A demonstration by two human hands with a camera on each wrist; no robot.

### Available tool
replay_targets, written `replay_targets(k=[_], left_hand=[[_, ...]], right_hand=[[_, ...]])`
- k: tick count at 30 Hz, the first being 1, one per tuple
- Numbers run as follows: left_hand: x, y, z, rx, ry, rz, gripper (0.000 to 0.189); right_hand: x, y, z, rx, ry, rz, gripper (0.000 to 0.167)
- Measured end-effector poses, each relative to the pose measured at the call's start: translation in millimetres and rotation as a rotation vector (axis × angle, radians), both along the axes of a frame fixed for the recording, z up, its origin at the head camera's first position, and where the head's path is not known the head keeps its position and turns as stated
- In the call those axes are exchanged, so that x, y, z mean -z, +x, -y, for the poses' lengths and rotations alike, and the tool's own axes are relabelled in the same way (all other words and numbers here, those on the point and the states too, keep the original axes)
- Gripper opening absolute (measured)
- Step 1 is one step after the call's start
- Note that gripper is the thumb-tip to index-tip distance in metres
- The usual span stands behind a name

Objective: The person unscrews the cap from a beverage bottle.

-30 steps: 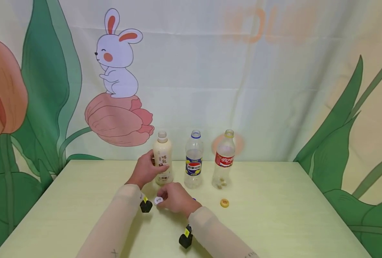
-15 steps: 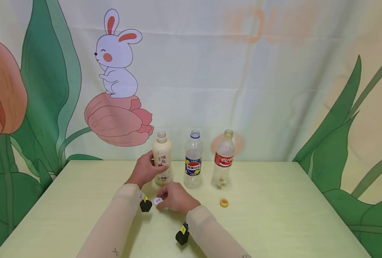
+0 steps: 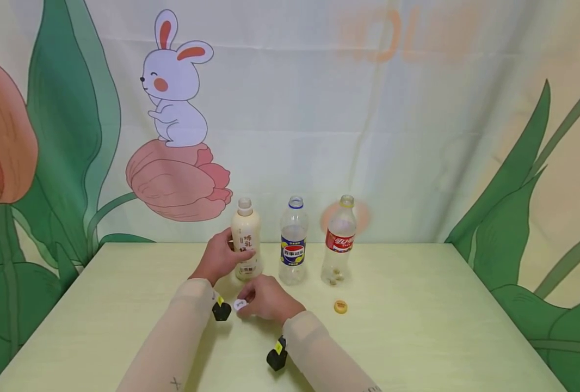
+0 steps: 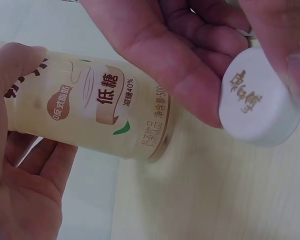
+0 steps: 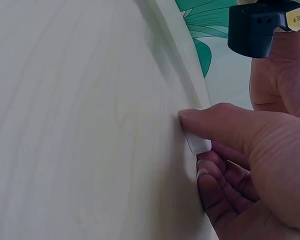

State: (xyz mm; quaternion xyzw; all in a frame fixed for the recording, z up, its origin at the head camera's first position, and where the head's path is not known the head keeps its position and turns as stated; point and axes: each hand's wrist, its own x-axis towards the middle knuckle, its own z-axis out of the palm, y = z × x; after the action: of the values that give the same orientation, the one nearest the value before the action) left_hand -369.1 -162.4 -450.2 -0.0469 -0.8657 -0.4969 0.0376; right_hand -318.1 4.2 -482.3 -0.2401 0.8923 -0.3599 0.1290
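Observation:
My left hand (image 3: 220, 255) grips the cream-coloured milk tea bottle (image 3: 247, 228), thumb across its front. The bottle stands upright on the table with an uncapped neck. In the left wrist view the bottle's lower label (image 4: 107, 95) shows brown print. Just in front of that bottle, my right hand (image 3: 269, 299) pinches a white bottle cap (image 3: 240, 305) between thumb and fingers. Gold characters mark the top of the cap, seen close in the left wrist view. The right wrist view has the same cap (image 5: 199, 144) edge-on, partly covered by the thumb.
An uncapped Pepsi bottle (image 3: 293, 253) and an uncapped Coca-Cola bottle (image 3: 340, 242), with several small pieces at its bottom, stand to the right. A yellow cap (image 3: 340, 307) lies before them on the pale table (image 3: 407, 326). A printed curtain (image 3: 407, 136) hangs behind.
My right wrist has shifted slightly left, and a bit of blue seen beside that hand a second ago is now hidden. Both grips look the same. The head view has tilted very slightly.

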Motion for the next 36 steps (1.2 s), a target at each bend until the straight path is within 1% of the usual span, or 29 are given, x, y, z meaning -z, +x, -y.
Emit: replay_targets(k=[4,9,12,20,26,33,36], left_hand=[[0.6,0.1,0.7,-0.003,0.002,0.004,0.056],[2.4,0.5,-0.2,-0.001,0.005,0.015,0.056],[2.6,1.7,-1.0,-0.002,0.007,0.015,0.055],[2.0,2.4,0.4,0.001,-0.002,0.026,0.057],[-0.6,2.6,0.5,-0.003,-0.013,0.038,0.056],[-4.8,1.1,-2.5,0.015,-0.038,0.028,0.058],[-4.4,0.8,-3.0,0.019,-0.044,0.044,0.061]], right_hand=[[-1.3,2.4,0.1,0.018,-0.012,0.037,0.02],[-0.2,4.7,0.3,0.038,-0.01,0.049,0.02],[-0.2,5.0,0.3,0.037,-0.007,0.047,0.02],[0.8,3.9,0.9,0.008,0.002,-0.001,0.022],[1.4,3.4,0.2,-0.003,0.003,-0.008,0.023],[0.3,1.2,-2.5,0.004,-0.007,-0.003,0.025],[-0.4,0.7,-3.2,-0.007,-0.008,-0.002,0.026]])
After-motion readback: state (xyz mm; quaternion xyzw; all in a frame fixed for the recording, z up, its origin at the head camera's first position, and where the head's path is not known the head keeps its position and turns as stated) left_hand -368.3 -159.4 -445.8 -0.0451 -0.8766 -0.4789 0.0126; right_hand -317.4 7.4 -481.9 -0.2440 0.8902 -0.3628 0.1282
